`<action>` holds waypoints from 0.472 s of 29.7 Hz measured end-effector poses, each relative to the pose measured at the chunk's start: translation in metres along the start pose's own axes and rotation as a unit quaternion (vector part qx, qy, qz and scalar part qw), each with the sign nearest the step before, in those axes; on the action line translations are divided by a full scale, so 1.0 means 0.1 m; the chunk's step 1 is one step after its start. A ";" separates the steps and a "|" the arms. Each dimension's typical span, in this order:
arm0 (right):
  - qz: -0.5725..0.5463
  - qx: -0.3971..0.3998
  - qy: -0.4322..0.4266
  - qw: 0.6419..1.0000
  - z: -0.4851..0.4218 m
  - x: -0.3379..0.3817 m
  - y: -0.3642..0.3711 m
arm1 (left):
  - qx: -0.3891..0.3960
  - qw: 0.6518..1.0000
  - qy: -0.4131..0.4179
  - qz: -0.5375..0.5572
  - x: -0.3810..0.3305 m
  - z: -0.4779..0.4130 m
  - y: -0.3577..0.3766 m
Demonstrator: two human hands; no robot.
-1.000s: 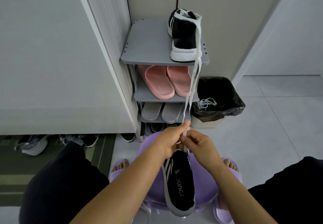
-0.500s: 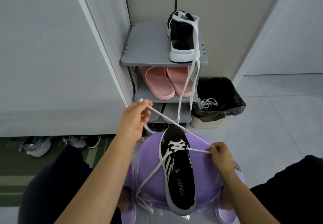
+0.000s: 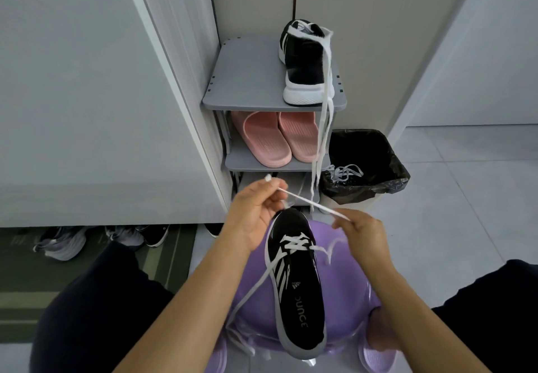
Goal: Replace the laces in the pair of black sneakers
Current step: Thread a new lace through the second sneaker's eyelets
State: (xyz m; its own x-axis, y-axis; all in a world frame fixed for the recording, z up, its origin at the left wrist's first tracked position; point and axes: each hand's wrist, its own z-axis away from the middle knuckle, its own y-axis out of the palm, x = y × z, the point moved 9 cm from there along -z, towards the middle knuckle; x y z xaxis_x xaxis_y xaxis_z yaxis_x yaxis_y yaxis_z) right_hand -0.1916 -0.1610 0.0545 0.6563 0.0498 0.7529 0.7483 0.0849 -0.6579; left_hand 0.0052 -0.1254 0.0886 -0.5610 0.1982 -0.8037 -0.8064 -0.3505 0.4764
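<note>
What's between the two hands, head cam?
Head view: a taut stretch of white lace, pinched by the left hand and right hand, crossing above the toe of the black sneaker.

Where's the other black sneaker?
Head view: the other black sneaker sits atop the grey shoe rack, right side, above the pink slippers.

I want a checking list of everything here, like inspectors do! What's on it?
Surface: purple stool, holding one black sneaker.
Job's things: white lace partly threaded in that sneaker; second sneaker on the grey shoe rack, another lace draped over it.
Clutter: loose laces in the black-lined bin; pink slippers.
Hands: left hand and right hand both pinch the white lace.
Cables: nothing seen.
Surroundings: tiled floor; shoes under a white cabinet.
</note>
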 end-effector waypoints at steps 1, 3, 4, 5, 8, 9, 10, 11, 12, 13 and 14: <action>0.000 -0.003 0.032 0.999 0.00 -0.19 -0.08 | -0.024 0.999 0.002 0.024 -0.03 -0.02 -0.10; -0.006 -0.006 0.075 0.997 0.02 -0.45 -0.19 | -0.064 0.997 0.007 0.048 -0.08 -0.04 -0.26; -0.006 -0.007 0.087 0.996 0.02 -0.54 -0.22 | -0.076 0.996 0.010 0.046 -0.10 -0.04 -0.30; -0.005 -0.012 0.096 0.995 0.02 -0.63 -0.23 | -0.086 0.996 0.013 0.035 -0.12 -0.04 -0.35; -0.022 -0.020 0.151 0.988 0.04 -0.87 -0.29 | -0.111 0.993 0.027 -0.015 -0.18 -0.06 -0.48; -0.021 -0.003 0.166 0.986 0.04 -0.90 -0.29 | -0.116 0.992 0.034 -0.036 -0.21 -0.06 -0.53; 0.003 0.036 0.165 0.986 0.06 -0.88 -0.25 | -0.115 0.991 0.037 -0.061 -0.23 -0.06 -0.56; 0.038 0.083 0.134 0.987 0.06 -0.80 -0.18 | -0.106 0.990 0.035 -0.090 -0.22 -0.06 -0.57; 0.065 0.123 0.080 0.987 0.07 -0.63 -0.09 | -0.090 0.988 0.028 -0.120 -0.19 -0.06 -0.54; 0.062 0.141 0.024 0.988 0.08 -0.42 -0.01 | -0.069 0.987 0.015 -0.144 -0.13 -0.06 -0.48; 0.035 0.149 -0.022 0.988 0.11 -0.19 0.06 | -0.045 0.987 -0.002 -0.157 -0.03 -0.04 -0.41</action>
State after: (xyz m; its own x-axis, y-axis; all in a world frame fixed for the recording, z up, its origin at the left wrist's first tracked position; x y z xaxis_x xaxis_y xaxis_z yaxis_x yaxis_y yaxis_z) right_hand -0.2001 -0.1509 0.0365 0.6950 0.1084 0.7108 0.6358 0.3690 -0.6779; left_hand 0.0403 -0.1154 0.0703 -0.2866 0.3129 -0.9055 -0.9207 -0.3513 0.1700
